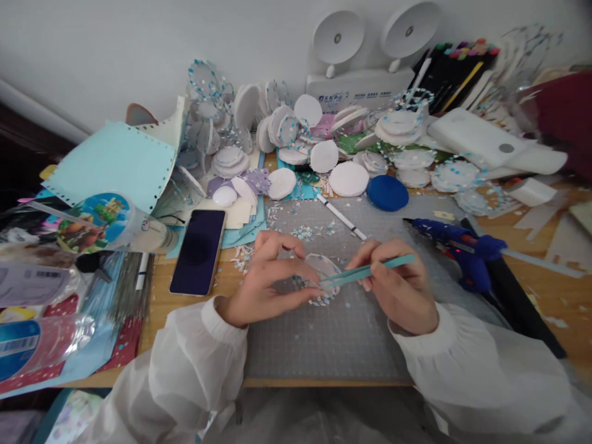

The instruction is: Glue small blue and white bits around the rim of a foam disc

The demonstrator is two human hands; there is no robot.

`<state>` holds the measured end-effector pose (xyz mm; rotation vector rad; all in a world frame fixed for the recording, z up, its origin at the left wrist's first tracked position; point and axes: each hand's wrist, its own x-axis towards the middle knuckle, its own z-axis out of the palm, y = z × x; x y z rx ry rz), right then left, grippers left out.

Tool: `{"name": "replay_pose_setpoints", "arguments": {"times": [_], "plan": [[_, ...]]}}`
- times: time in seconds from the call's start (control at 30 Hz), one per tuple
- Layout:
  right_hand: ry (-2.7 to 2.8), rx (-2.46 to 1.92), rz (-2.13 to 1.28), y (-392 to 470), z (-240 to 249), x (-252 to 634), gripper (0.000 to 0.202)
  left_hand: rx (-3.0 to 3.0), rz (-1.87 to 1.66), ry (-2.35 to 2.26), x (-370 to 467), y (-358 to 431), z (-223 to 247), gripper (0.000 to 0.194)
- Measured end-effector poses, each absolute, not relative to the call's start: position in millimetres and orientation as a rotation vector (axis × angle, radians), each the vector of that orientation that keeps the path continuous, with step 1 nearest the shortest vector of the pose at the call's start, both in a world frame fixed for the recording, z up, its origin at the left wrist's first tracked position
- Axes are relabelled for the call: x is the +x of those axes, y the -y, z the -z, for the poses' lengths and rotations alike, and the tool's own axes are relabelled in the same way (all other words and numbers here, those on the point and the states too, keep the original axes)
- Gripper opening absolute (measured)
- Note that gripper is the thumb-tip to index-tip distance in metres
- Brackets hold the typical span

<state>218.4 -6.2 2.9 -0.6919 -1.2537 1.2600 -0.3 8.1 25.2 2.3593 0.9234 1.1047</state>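
My right hand (400, 283) is closed round teal tweezers (358, 271), whose tips point left toward my other hand. My left hand (275, 277) has its thumb and index finger bent together at the left side of a thin ring dotted with small blue and white bits (330, 299). The tweezer tips meet the ring close to those fingertips; whether they grip a bit there is too small to tell. Under both hands lies a grey cutting mat (324, 345). Loose blue and white bits (308, 232) are scattered just beyond the left hand.
A phone (198, 251) lies left of the mat. To the right rests a blue glue gun (462, 246) with a glue stick in it. White discs (349, 179), a blue round lid (387, 192) and a white pen (342, 217) are behind. A lidded cup (152, 234) lies at left.
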Motion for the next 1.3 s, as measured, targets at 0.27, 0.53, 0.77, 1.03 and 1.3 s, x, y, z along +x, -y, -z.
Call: {"name": "replay_pose_setpoints", "arguments": {"times": [0.27,0.53,0.77,1.03,1.3], "plan": [[1.272,-0.760,-1.251,9,2,221,0.011,2.348,-1.088,-0.921,0,-9,-23,0.014],[1.325,-0.765,-1.203,12,3,223,0.012,2.338,-1.082,-0.928,1,-9,-22,0.011],[1.314,-0.814,-1.182,10,1,222,0.013,2.334,-1.063,-0.906,2,-8,-21,0.014],[1.169,-0.813,-1.303,7,-6,218,0.015,2.296,-1.006,-0.871,2,-6,-22,0.021],[0.784,-0.825,-1.399,-9,-14,227,0.017,2.262,-1.042,-0.884,1,-5,-23,0.022]]}}
